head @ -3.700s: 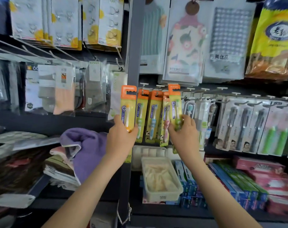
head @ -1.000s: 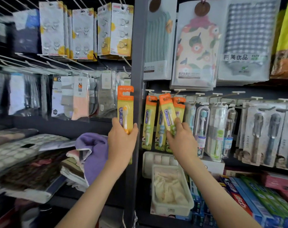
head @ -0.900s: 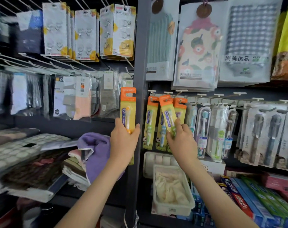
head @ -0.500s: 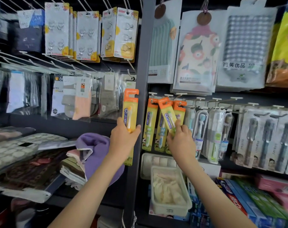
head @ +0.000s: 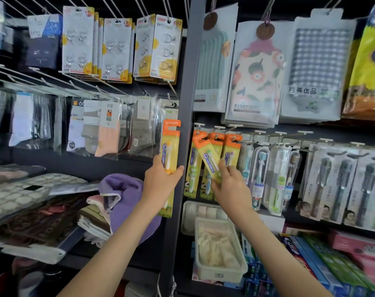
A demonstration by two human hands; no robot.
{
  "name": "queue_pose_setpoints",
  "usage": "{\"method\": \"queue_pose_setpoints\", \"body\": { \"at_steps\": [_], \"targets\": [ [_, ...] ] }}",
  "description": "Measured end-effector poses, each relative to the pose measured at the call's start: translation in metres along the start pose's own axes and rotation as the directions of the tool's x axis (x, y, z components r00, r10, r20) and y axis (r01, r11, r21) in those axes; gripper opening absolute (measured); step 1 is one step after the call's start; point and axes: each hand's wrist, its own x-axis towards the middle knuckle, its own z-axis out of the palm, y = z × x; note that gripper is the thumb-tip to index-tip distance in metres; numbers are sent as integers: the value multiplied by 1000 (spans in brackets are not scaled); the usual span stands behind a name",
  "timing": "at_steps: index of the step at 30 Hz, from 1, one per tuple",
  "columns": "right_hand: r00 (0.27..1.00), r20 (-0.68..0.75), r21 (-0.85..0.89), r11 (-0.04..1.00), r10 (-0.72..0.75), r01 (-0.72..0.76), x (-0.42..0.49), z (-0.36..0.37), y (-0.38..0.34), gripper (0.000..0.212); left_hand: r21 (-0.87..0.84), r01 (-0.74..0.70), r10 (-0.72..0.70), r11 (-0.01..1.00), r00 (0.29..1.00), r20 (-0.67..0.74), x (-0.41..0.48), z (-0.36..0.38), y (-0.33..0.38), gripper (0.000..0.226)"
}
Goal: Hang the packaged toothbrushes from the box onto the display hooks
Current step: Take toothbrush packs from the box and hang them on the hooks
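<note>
My left hand (head: 160,185) grips an orange-and-yellow toothbrush pack (head: 170,151) upright in front of the grey shelf post (head: 188,93). My right hand (head: 229,189) pinches a second pack (head: 207,155), tilted with its orange top leaning left, in front of the hooks. Behind it, orange-topped packs (head: 231,148) hang from the white-tipped display hooks (head: 235,126). The box is out of view.
Clear-packed toothbrushes (head: 276,179) and grey ones (head: 341,185) hang to the right. A white tray (head: 220,273) and toothpaste boxes (head: 311,262) sit below. Socks (head: 109,129), hook cards (head: 118,48) and folded towels (head: 122,194) fill the left bay.
The view has shifted a little. My right hand's pack has tilted further left near the hooks. My left hand holds its pack still beside the post.
</note>
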Motion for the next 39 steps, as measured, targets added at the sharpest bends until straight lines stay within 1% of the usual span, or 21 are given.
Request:
{"method": "queue_pose_setpoints", "body": {
  "at_steps": [2,6,10,14,20,25,34,39],
  "targets": [
    [1000,25,-14,1000,-1,1,6,0,-6,65,-20,3,-3,1000,1000,5,1,-1,0,37],
    [999,2,-40,998,44,-44,17,3,-19,66,-53,6,-5,999,1000,15,0,-3,0,33],
    [999,14,-87,995,47,-45,24,8,-25,67,-71,8,-7,997,1000,14,-1,-3,-1,31],
    [999,-19,-46,998,47,-48,18,13,-27,68,-80,11,-9,997,1000,19,0,-3,-2,32],
    [999,-44,-55,998,-30,27,21,6,-25,66,-99,15,-13,995,1000,17,1,-3,-3,31],
    [1000,15,-139,990,-19,21,32,4,-24,66,-105,12,-10,994,1000,18,1,-3,-5,32],
    [999,21,-107,993,-47,49,26,12,-22,66,-110,23,-22,994,1000,16,2,-3,-6,33],
    [999,43,-134,991,17,-11,32,12,-16,66,-104,21,-20,994,1000,16,1,-3,-4,31]
  ]
}}
